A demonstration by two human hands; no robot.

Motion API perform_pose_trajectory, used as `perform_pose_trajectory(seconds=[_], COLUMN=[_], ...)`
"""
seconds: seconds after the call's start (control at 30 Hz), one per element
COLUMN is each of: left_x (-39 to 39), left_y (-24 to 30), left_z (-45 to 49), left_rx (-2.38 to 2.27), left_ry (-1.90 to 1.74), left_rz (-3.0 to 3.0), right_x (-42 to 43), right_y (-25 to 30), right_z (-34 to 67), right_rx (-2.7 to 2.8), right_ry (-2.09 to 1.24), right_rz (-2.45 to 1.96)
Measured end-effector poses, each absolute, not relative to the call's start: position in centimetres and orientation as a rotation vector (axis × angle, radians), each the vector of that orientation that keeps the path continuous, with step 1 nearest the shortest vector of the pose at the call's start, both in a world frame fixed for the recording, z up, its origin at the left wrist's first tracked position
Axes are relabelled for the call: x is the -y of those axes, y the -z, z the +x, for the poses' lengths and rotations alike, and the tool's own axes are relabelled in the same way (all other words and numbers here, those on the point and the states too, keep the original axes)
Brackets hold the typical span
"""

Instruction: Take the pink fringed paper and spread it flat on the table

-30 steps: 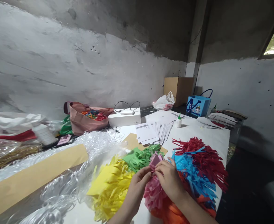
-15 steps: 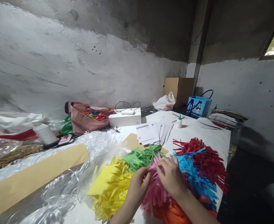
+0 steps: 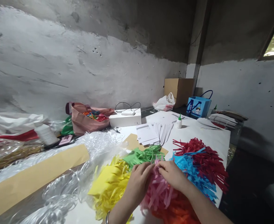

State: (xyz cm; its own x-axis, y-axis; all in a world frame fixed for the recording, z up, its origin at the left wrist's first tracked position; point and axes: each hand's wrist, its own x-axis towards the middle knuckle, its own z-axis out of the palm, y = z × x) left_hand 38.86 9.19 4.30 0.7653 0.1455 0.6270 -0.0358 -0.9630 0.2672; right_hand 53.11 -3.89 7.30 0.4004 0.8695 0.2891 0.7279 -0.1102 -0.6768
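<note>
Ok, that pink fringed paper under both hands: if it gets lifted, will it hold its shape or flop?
Probably floppy: the pink fringe is cut into thin strips that already splay and droop in different directions. It looks light, being thin paper. It may tear or snag, since its strips lie against the orange fringe beneath, and the left hand and right hand press into it.

A white counter (image 3: 211, 137) is covered with craft supplies. Fringed paper is heaped along its near edge: yellow (image 3: 109, 186), green (image 3: 143, 154), pink (image 3: 159, 189), orange (image 3: 174, 208), blue (image 3: 193, 171) and dark red (image 3: 207, 155). Behind these, fanned white sheets (image 3: 154, 132), a small glue bottle (image 3: 179, 121), a white box (image 3: 125, 118) and crumpled clear plastic (image 3: 64, 186) are seen.
</note>
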Motion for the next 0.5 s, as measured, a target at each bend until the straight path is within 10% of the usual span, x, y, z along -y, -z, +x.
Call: perform_pose_trajectory(seconds=[0.5], left_x=[-9.8], left_y=[-6.1], left_z=[39.2], left_rx=[0.212], left_ry=[-0.914], left_rz=[2.920], right_x=[4.0], right_y=[-6.0], right_z=[53.9], right_rx=[1.186], right_ry=[-0.537], right_rz=[-1.634])
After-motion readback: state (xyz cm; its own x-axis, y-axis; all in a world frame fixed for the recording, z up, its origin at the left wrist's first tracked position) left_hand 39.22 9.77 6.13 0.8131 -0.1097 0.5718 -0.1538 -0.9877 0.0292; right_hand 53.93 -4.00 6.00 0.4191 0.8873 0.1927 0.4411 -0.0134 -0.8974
